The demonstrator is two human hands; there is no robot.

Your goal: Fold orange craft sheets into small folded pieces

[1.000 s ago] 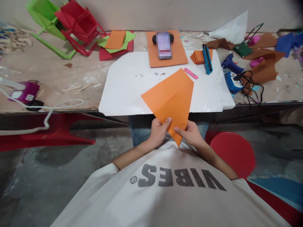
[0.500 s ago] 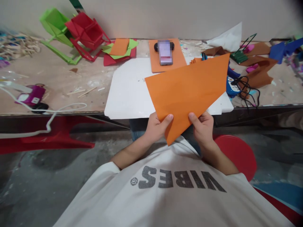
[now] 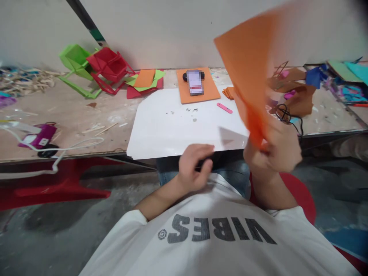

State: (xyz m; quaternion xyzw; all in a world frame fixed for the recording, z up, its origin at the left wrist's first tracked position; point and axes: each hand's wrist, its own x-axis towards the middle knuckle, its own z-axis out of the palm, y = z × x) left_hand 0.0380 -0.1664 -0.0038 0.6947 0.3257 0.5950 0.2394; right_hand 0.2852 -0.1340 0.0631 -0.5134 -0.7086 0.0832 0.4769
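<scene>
My right hand (image 3: pixel 276 147) grips an orange sheet (image 3: pixel 247 57) by its lower end and holds it up at the right, above the table. The sheet is bent and smeared by motion. My left hand (image 3: pixel 195 166) holds nothing, its fingers curved with thumb and forefinger apart, just off the front edge of the white board (image 3: pixel 161 130). On that board lie a pink flat-handled tool (image 3: pixel 224 108), probably a small cutter, and a few dark scraps. Small orange pieces (image 3: pixel 228 92) are stacked at its back right.
A phone (image 3: pixel 195 82) rests on an orange sheet (image 3: pixel 184 96) at the back. Green (image 3: pixel 77 69) and red (image 3: pixel 107 67) miniature chairs stand at back left. Brown sheets (image 3: pixel 300 101) and black cord (image 3: pixel 287 115) lie right; a purple device (image 3: pixel 43 136) with white cable lies left.
My left hand has let go of the orange sheet. My right hand has lifted it up and to the right, uncovering the pink tool and scraps on the white board.
</scene>
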